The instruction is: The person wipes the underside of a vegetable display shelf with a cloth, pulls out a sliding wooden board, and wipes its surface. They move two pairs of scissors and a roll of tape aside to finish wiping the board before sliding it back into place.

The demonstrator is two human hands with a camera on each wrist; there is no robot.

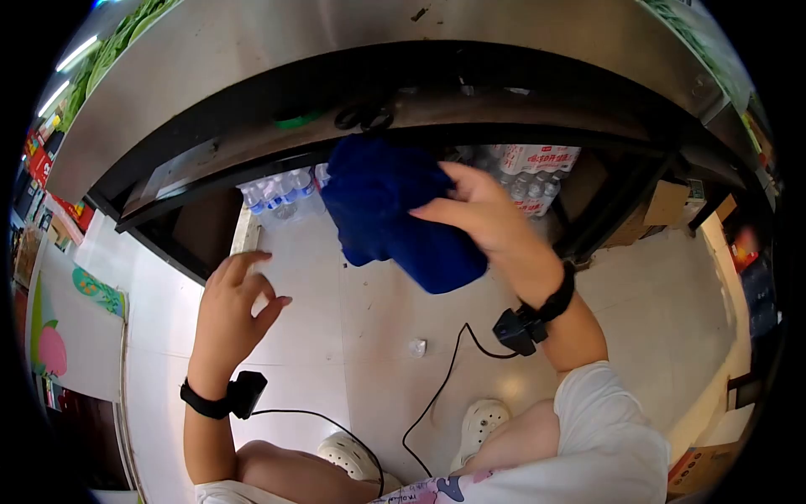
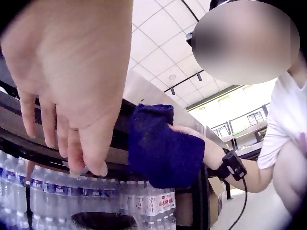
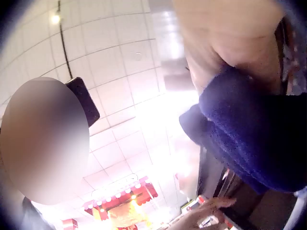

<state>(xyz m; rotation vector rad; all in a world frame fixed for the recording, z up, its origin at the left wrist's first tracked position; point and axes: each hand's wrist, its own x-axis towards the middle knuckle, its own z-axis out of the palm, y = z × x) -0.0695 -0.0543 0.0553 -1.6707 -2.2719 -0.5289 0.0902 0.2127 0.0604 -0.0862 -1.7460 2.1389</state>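
Note:
A dark blue cloth point(image 1: 378, 202), bunched and folded, hangs in front of the shelf in the head view. My right hand point(image 1: 491, 218) grips its right side between thumb and fingers. To the left of the cloth and apart from it, my left hand point(image 1: 239, 307) is held in the air, fingers loosely bent around nothing. The left wrist view has the cloth point(image 2: 163, 148) beyond my left hand point(image 2: 72, 81). In the right wrist view the cloth point(image 3: 254, 129) covers the fingertips of my right hand point(image 3: 230, 43).
A dark-framed shelf point(image 1: 252, 143) under a metal counter point(image 1: 336, 34) holds a green ring point(image 1: 295, 121) and black-handled scissors point(image 1: 364, 116). Bottle packs point(image 1: 281, 191) stand beneath. A small crumpled piece point(image 1: 417, 347) lies on the floor near black cables.

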